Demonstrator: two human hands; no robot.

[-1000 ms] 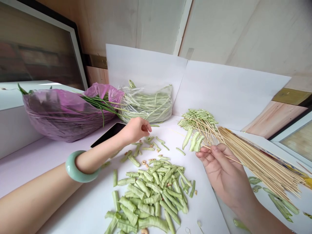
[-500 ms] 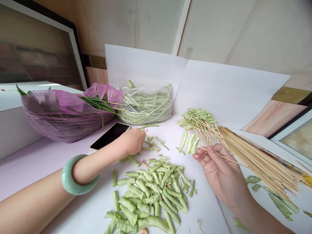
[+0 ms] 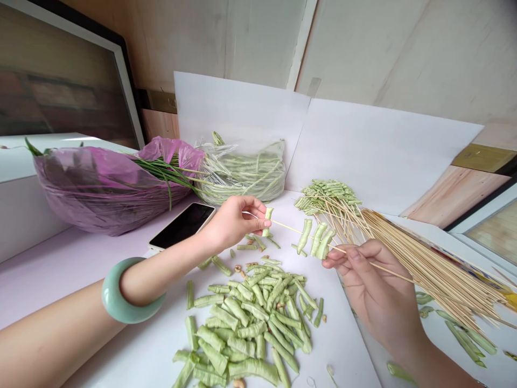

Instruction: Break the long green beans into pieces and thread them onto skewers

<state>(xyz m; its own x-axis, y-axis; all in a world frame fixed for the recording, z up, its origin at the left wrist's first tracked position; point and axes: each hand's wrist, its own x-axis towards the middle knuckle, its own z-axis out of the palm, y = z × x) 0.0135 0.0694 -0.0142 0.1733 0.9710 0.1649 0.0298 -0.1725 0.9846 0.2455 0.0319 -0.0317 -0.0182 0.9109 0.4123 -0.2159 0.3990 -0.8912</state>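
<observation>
Between the thumb and fingers of my left hand (image 3: pixel 238 223) is a short green bean piece (image 3: pixel 267 221), held upright at the tip of a thin wooden skewer (image 3: pixel 285 226). Whether the tip has pierced it I cannot tell. My right hand (image 3: pixel 374 288) pinches the skewer near its middle, its back end pointing right. Three bean pieces (image 3: pixel 318 239) are threaded crosswise on the skewer, just ahead of my right fingers. Below both hands lies a heap of cut bean pieces (image 3: pixel 254 318) on the white surface.
Bare skewers (image 3: pixel 428 264) lie in a bundle at right, beside a stack of filled bean skewers (image 3: pixel 329 194). A phone (image 3: pixel 183 225), a purple bag of greens (image 3: pixel 109 188) and a clear bag of long beans (image 3: pixel 246 172) are behind my left arm. White boards (image 3: pixel 379 151) stand at the back.
My left hand has moved right and opened out from a curled shape, bringing a bean piece to the skewer's tip. My right hand has stayed nearly still, holding the skewer.
</observation>
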